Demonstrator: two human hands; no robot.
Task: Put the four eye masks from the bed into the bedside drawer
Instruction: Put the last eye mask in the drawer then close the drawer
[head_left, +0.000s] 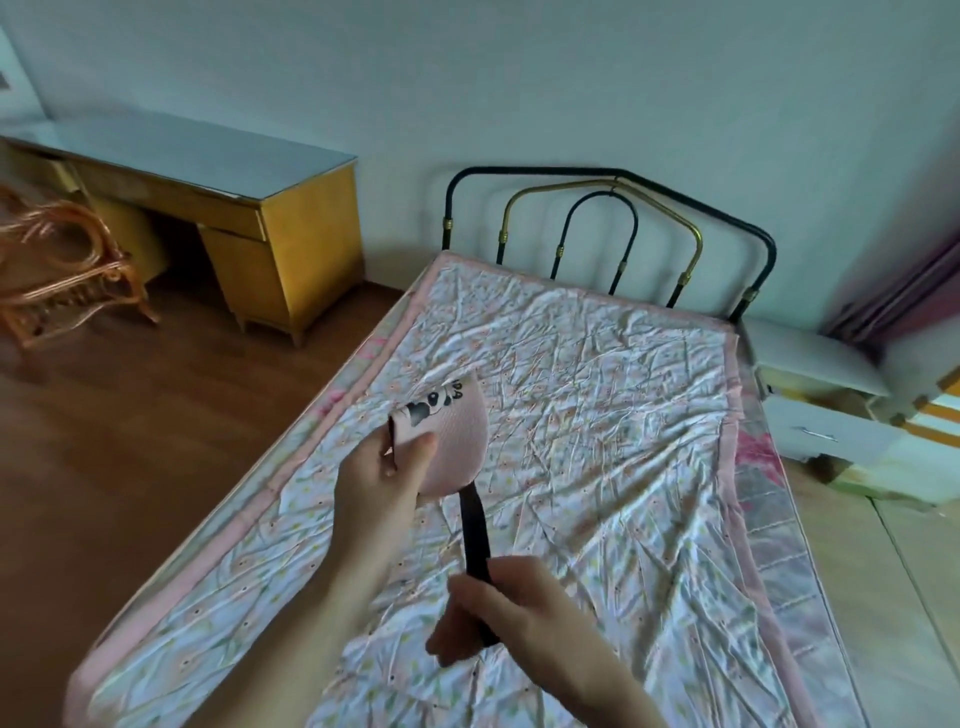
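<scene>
One eye mask in hand, above the bed

Left hand (382, 470) gripped the pink panda eye mask (451, 441) at frame centre; right hand (511, 605) clutched its black strap (475, 530). No other masks showed on the bed (597, 389); the bedside drawer (823, 431), right edge, looked closed, so stowing remained.

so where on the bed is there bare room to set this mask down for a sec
Almost the whole bedsheet is bare: the wide patch between the headboard and the pink eye mask, and the strip along the right edge toward the white bedside cabinet. Only the near middle is crowded, under the left hand and right hand.
</scene>
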